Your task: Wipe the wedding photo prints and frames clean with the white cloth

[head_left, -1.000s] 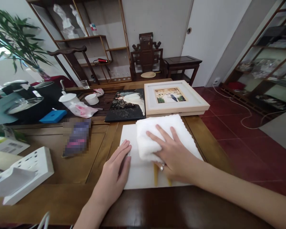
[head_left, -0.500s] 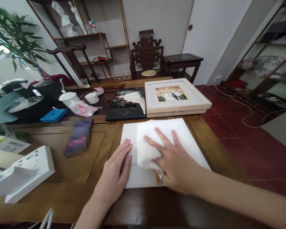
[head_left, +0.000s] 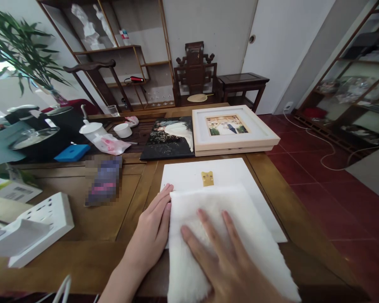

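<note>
A flat white board [head_left: 230, 171] lies on the wooden table in front of me, with a small gold metal plate [head_left: 207, 179] near its far edge. Spread over the board's near part is a white cloth [head_left: 183, 210], which hangs past the near edge. My right hand [head_left: 222, 256] presses down on the cloth with its fingers apart; its thumb is hidden. At the board's left edge, my left hand [head_left: 151, 227] lies with fingers stretched out, its fingertips at the board and beside the cloth's corner.
Behind the board are a dark photo panel [head_left: 170, 136] and a pale wooden picture frame [head_left: 233, 142]. A white power strip [head_left: 58, 223], a blue box [head_left: 72, 152], a white cup [head_left: 122, 130] and a blurred-out item [head_left: 104, 181] are on the left. The table's right side drops to red floor tiles.
My right hand has slid the white cloth toward me, from the far part of the board over its near edge. The gold plate is uncovered now. My left hand stays at the left edge.
</note>
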Demonstrator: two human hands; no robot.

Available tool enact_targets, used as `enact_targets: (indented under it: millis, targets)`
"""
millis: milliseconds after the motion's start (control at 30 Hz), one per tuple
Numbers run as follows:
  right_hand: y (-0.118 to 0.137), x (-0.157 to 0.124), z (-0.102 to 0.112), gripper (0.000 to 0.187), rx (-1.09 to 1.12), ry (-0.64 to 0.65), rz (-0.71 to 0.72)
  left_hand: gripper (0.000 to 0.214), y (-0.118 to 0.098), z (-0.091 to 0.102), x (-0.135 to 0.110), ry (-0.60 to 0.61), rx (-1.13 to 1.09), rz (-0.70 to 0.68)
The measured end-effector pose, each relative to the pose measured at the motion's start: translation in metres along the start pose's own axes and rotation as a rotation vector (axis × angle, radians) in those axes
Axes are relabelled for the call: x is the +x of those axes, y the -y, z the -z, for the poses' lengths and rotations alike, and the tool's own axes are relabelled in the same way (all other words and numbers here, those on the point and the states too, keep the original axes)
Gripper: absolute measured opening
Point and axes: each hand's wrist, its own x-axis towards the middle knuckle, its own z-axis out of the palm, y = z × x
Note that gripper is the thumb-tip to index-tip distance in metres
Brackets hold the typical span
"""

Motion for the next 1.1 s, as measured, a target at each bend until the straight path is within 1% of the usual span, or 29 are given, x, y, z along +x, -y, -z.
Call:
enact_targets:
  millis: [33,100,133,200,267,333,433,500,567,667,767,833,933,1000,1100]
  targets:
    - [0.0,-0.001,0.001,0.036,0.024,0.017,0.005,0.036,0.0,0.0,0.0,-0.001,-0.001,-0.001]
    - [-0.007,0.005,0.007,0.027,0.109,0.104,0.019,0.036,0.0,-0.001,-0.001,-0.011,0.001,-0.004]
    - [-0.012,0.011,0.011,0.024,0.143,0.144,0.015,0.037,0.001,-0.001,-0.001,-0.015,0.002,-0.006]
    - [-0.025,0.027,0.018,0.023,0.157,0.193,-0.013,0.038,0.001,-0.001,-0.002,-0.027,0.005,-0.008]
    - [-0.039,0.044,0.019,0.025,0.118,0.188,-0.073,0.04,0.0,0.0,-0.002,-0.037,-0.004,-0.014]
    - [-0.048,0.058,0.016,0.028,0.081,0.16,-0.119,0.041,-0.001,0.001,-0.003,-0.051,-0.02,-0.03]
    - [-0.05,0.069,0.008,0.03,0.043,0.101,-0.145,0.043,-0.003,0.004,-0.004,-0.071,-0.039,-0.061]
    - [-0.042,0.066,0.007,0.03,0.043,0.087,-0.097,0.045,-0.005,0.006,-0.005,-0.082,-0.052,-0.072]
    - [-0.027,0.057,0.009,0.028,0.074,0.092,0.01,0.046,-0.005,0.007,-0.006,-0.081,-0.08,-0.089]
    - [-0.005,0.036,0.015,0.026,0.136,0.123,0.176,0.047,-0.006,0.009,-0.007,-0.055,-0.13,-0.125]
    - [0.002,0.018,0.022,0.028,0.174,0.163,0.221,0.047,-0.005,0.009,-0.007,-0.033,-0.136,-0.118]
    - [-0.003,0.012,0.024,0.027,0.212,0.173,0.202,0.045,-0.003,0.008,-0.007,-0.024,-0.121,-0.088]
    - [-0.023,0.014,0.024,0.031,0.257,0.147,0.116,0.046,0.0,0.004,-0.005,-0.052,-0.072,-0.006]
    - [-0.04,0.023,0.022,0.035,0.259,0.103,0.032,0.048,0.002,0.002,-0.004,-0.095,-0.028,0.039]
    - [-0.062,0.045,0.018,0.046,0.24,0.061,-0.061,0.046,0.002,0.001,-0.001,-0.125,0.015,0.018]
